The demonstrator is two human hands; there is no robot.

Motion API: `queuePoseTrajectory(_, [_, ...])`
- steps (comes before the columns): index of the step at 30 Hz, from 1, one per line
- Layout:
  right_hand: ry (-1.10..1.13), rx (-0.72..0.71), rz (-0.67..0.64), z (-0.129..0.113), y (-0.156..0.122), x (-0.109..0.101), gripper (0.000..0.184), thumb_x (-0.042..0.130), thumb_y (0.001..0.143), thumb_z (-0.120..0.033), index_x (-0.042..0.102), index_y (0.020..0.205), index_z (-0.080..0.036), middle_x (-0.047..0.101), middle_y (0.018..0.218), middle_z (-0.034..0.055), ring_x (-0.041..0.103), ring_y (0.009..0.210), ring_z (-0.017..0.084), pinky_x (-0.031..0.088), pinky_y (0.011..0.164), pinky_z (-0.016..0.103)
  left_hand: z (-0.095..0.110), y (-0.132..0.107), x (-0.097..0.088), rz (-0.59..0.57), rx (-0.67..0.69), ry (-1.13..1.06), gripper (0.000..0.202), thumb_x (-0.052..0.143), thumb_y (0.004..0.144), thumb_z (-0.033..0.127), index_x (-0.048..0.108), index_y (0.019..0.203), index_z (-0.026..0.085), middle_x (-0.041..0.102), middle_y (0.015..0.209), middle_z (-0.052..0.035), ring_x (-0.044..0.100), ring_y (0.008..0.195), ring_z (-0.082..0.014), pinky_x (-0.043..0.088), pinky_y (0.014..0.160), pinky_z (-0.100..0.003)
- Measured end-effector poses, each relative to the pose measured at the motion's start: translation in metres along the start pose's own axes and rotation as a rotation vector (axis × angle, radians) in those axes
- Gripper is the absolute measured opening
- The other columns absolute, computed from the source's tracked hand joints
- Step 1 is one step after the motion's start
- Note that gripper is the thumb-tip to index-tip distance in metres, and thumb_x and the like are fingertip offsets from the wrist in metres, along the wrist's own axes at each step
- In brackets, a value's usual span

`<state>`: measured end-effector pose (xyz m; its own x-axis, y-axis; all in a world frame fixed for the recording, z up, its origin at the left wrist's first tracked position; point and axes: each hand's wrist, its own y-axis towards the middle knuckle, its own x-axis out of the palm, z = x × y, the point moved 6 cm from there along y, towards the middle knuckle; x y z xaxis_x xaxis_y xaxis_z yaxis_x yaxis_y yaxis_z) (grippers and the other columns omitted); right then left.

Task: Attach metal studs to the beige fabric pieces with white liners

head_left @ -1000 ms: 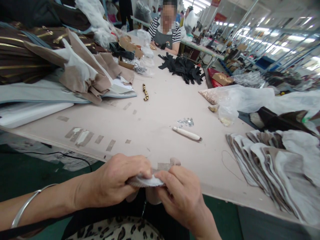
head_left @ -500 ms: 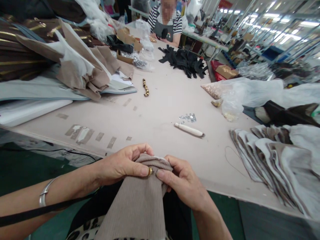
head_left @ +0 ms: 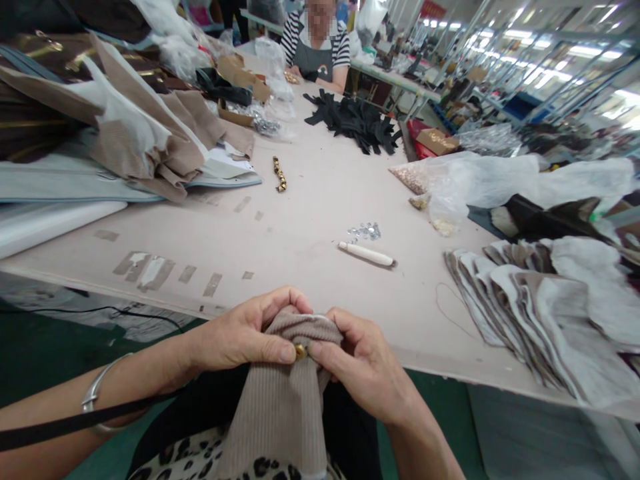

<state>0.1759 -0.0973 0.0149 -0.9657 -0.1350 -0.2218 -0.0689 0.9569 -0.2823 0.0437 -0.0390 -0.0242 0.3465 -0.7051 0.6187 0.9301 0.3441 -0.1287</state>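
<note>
A beige ribbed fabric piece (head_left: 280,413) hangs over my lap, its gathered top end at the table's front edge. My left hand (head_left: 255,333) pinches that end from the left, thumb on top and fingers behind. From the right, my right hand (head_left: 355,347) grips the same fabric, its thumb pressing close to the other thumb. Between the two thumb tips a small gold metal clasp (head_left: 300,351) shows on the fabric. What the fingers do behind the fabric is hidden.
On the table (head_left: 300,260) lie a white-handled tool (head_left: 367,255), small silver discs (head_left: 367,231) and a gold strip of fittings (head_left: 279,175). Stacked fabric pieces (head_left: 530,307) are at right, black strips (head_left: 353,120) farther back. Beige fabric (head_left: 150,140) is piled at left. A person (head_left: 317,50) sits opposite.
The camera view has shifted slightly to the right. Both hands keep their hold on the fabric, and more of the gold clasp shows between the thumbs now.
</note>
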Motion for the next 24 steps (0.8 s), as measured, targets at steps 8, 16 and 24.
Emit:
queuePoseTrajectory(8, [-0.112,-0.149,0.005,-0.011,-0.014,-0.003,0.013,0.056,0.095,-0.02,0.062,0.084,-0.019,0.056,0.071,-0.0041,0.051,0.065,0.011,0.04,0.059,0.023,0.01,-0.007,0.009,0.042,0.18,0.314,0.032,0.073,0.091,0.025,0.049,0.112,0.022,0.057,0.087,0.0048,0.052,0.072,-0.0078,0.043,0.063,-0.015])
queuePoseTrajectory(16, [-0.71,-0.712,0.292,-0.046,-0.05,0.007,0.018,0.049,0.1,-0.01,0.063,0.095,-0.021,0.071,0.081,0.0005,0.063,0.069,0.014,0.048,0.065,0.026,0.043,-0.038,0.039,0.172,0.875,1.142,0.029,0.054,0.094,0.004,0.053,0.119,0.019,0.071,0.096,-0.0047,0.07,0.089,-0.0136,0.058,0.083,-0.021])
queuePoseTrajectory(24, [-0.835,-0.867,0.338,-0.046,-0.036,0.015,0.025,0.047,0.101,-0.007,0.068,0.096,-0.018,0.076,0.087,0.0047,0.065,0.07,0.015,0.048,0.061,0.028,0.048,-0.043,0.033,0.313,0.959,1.453,0.021,0.045,0.103,0.01,0.064,0.108,0.017,0.07,0.094,-0.0059,0.071,0.084,-0.0121,0.057,0.071,-0.016])
